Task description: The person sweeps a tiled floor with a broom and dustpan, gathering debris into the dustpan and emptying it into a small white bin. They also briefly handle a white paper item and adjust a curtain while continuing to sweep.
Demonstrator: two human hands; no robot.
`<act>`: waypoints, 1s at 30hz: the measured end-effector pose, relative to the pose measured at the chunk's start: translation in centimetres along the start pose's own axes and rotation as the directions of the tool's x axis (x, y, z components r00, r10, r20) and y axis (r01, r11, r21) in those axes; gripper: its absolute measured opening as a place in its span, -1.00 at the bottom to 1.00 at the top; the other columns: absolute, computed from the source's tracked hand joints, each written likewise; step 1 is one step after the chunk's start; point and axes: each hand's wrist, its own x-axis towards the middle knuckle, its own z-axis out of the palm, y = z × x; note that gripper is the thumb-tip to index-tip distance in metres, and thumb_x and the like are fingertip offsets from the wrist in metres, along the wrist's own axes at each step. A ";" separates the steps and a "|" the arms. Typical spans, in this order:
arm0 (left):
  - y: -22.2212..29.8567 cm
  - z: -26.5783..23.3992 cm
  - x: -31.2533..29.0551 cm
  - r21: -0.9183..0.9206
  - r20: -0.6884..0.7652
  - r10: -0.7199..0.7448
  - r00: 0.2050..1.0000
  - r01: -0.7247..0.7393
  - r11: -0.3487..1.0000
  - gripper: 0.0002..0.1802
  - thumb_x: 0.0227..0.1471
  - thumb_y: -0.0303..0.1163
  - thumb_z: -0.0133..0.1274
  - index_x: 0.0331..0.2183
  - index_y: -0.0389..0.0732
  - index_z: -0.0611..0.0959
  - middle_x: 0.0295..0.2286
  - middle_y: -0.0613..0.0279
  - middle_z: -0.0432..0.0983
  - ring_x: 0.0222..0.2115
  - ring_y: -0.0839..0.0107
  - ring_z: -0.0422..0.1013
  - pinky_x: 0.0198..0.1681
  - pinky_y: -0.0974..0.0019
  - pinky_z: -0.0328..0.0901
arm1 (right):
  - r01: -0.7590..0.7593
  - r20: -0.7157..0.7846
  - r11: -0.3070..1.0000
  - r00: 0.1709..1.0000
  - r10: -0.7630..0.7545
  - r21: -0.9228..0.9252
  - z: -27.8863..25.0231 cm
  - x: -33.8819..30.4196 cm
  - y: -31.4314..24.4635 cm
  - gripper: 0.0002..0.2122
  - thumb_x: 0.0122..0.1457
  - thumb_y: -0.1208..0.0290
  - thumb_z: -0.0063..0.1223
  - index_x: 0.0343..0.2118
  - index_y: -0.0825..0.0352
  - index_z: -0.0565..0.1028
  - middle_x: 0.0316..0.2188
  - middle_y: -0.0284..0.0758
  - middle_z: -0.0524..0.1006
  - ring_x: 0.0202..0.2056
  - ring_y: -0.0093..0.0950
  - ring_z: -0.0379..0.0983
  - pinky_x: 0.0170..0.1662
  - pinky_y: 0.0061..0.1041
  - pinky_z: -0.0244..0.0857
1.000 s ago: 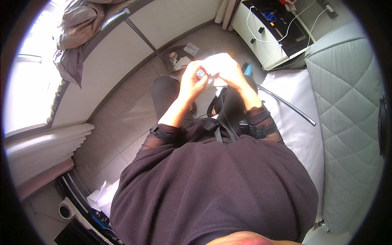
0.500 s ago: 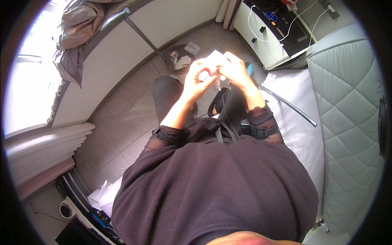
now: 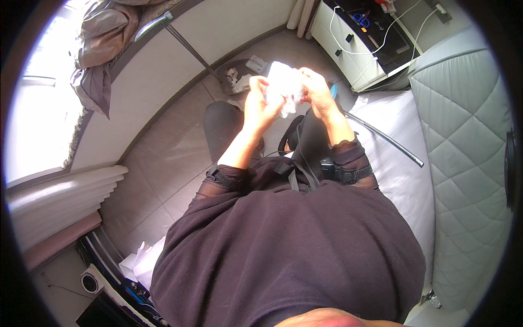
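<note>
OK so biggest first: the floor [image 3: 152, 169], all grey tiles, spread out left of the bed [image 3: 400, 131]. The bed had a white sheet on it, and a quilted grey-green headboard [image 3: 463, 136] ran along its right side. Just past the bed's far end stood the cabinet [image 3: 348, 60], white with a black top. Well left of the bed, a dustpan [image 3: 225, 85] sat with crumpled white scraps in it. A dark tube [image 3: 384, 138] lay slantwise on the bed.

Then the hands, both up in front, left of the bed. The left hand [image 3: 259, 109] had thumb and fingers closed on one side of a white wad [image 3: 284, 87], and the right hand [image 3: 321, 98], the one nearer the bed, pinched the other side (glare was brutal, couldn't tell the material). The wad was held over the floor, near the bed's left edge. Smallest: blue scissors [image 3: 360, 20] on the cabinet, beyond the bed.
</note>
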 end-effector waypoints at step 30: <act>0.1 0.4 -0.8 -0.358 0.051 0.013 0.999 0.006 0.934 -0.47 -0.14 -0.51 0.18 -0.10 -0.20 0.34 -0.18 0.23 0.33 -0.12 0.40 0.28 -0.02 0.31 0.21 | 0.305 0.200 0.042 0.717 -0.668 -0.952 1.2 -1.0 0.5 -0.69 -0.07 0.11 0.14 -0.41 0.27 0.49 -0.43 -0.28 0.44 -0.36 -0.35 0.43 -0.31 -0.41 0.36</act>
